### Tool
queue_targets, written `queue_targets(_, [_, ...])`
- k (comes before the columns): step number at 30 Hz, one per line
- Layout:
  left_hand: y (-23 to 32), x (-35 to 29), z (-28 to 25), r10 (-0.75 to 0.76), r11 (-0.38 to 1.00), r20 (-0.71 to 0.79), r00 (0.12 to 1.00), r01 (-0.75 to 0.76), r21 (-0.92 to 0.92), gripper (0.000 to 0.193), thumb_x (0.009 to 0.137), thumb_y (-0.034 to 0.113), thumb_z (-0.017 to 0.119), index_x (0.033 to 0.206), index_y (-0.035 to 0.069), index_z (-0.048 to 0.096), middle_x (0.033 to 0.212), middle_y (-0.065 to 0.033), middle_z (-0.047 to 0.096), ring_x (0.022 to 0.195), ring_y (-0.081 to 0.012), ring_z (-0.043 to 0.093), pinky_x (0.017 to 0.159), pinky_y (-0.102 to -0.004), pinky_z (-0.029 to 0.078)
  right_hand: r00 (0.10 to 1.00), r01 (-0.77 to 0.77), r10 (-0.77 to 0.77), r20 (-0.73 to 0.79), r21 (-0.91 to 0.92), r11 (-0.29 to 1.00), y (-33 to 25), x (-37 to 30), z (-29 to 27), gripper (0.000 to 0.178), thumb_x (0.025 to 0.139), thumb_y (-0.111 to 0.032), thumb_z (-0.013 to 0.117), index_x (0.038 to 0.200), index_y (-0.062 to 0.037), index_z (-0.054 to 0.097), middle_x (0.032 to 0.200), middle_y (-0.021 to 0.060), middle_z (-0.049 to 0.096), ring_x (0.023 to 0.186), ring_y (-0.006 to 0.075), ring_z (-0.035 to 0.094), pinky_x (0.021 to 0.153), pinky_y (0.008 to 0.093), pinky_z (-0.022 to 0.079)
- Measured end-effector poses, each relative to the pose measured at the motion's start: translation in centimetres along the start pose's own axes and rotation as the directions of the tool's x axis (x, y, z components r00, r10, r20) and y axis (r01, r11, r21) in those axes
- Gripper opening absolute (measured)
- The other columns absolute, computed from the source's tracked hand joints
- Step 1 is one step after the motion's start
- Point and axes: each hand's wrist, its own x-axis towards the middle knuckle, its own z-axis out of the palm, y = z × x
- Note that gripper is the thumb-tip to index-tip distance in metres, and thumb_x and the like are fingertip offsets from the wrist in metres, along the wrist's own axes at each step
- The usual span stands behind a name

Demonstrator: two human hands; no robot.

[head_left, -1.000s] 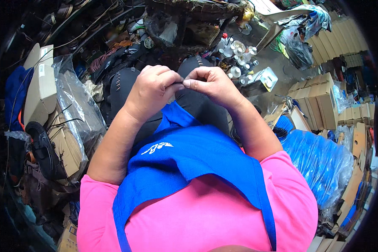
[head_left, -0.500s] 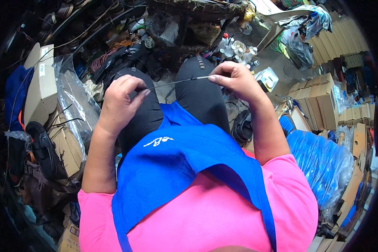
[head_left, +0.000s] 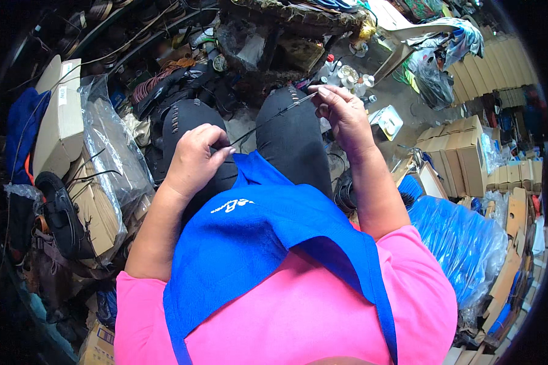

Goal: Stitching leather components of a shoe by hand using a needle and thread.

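A thin black cord point(head_left: 280, 113) runs taut over my dark trouser legs, slanting up to the right between my two hands. Thumb and forefinger of my left hand point(head_left: 195, 158) pinch its lower end, over the left thigh. By the right knee, my right hand point(head_left: 346, 118) grips the upper end, its fingers bent. A slim, shiny, needle-like piece point(head_left: 304, 99) shows at that end, close to the fingertips; its exact kind is too small to make out. Below the hands, a blue apron point(head_left: 225, 225) covers my lap.
Small bottles point(head_left: 349, 76) stand on the floor beyond the right knee, near a white container point(head_left: 386, 121). Cardboard boxes point(head_left: 456, 149) and a blue plastic-wrapped bundle point(head_left: 456, 243) lie right. At left are a black sandal point(head_left: 64, 216) and cardboard under clear plastic point(head_left: 112, 143).
My right hand has turned and moved slightly right, while my left hand has shifted right and down. The cord now slants more steeply between them.
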Motion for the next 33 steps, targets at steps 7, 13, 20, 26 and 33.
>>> queue_targets(7, [0.1,-0.6,0.1,0.021,0.997,0.082,0.996,-0.027,0.07,0.016,0.073,0.007,0.069,0.075,0.002,0.054,0.073,-0.0124,0.056,0.071,-0.031,0.057,0.063,-0.0374,0.044,0.961,0.254,-0.27,-0.053,-0.208,0.944,1.7,1.0,0.8,0.016,0.089,-0.017,0.059,0.086,-0.0019,0.065,0.078,-0.0009,0.059,0.07,0.0055,0.049,0.065,0.0203,0.04])
queue_targets(13, [-1.8,-0.7,-0.1,-0.04,0.998,-0.07,0.997,0.036,-0.055,0.03,0.076,0.019,0.071,0.102,0.005,0.064,0.094,-0.0135,0.063,0.084,-0.0261,0.062,0.076,-0.0342,0.05,0.953,0.299,-0.281,0.111,-0.473,0.829,-0.4,0.9,0.6,0.014,0.09,-0.011,0.059,0.09,0.0011,0.064,0.083,-0.0015,0.057,0.077,0.0064,0.05,0.069,0.0211,0.039])
queue_targets(20, [1.7,1.6,1.3,0.095,0.97,-0.185,0.978,-0.132,-0.204,0.036,0.073,0.017,0.074,0.106,0.007,0.065,0.096,-0.0135,0.065,0.085,-0.0225,0.063,0.075,-0.0313,0.05,0.871,0.471,-0.276,0.406,-0.533,0.703,0.5,-0.3,5.7,0.008,0.083,-0.006,0.065,0.081,0.0015,0.063,0.078,0.0069,0.06,0.075,0.0153,0.055,0.069,0.0267,0.042])
queue_targets(26, [2.8,1.1,-0.4,-0.198,0.921,-0.16,0.967,0.128,-0.367,0.016,0.075,0.012,0.07,0.088,0.003,0.068,0.08,-0.0123,0.067,0.073,-0.021,0.066,0.067,-0.0302,0.051,0.906,0.306,-0.192,0.378,-0.269,0.913,1.2,0.1,7.2,0.012,0.092,-0.01,0.058,0.093,0.0013,0.063,0.084,0.0024,0.064,0.077,0.0076,0.058,0.073,0.021,0.045])
queue_targets(33, [3.2,-0.2,-0.8,-0.328,0.854,-0.255,0.91,0.171,-0.491,0.011,0.077,0.009,0.07,0.087,0.003,0.068,0.078,-0.0089,0.068,0.071,-0.012,0.064,0.067,-0.0262,0.05,0.862,0.288,-0.17,0.477,-0.186,0.939,1.2,0.9,9.8,0.011,0.089,-0.007,0.061,0.096,0.0016,0.063,0.089,0.0042,0.065,0.081,0.0087,0.059,0.077,0.0222,0.046])
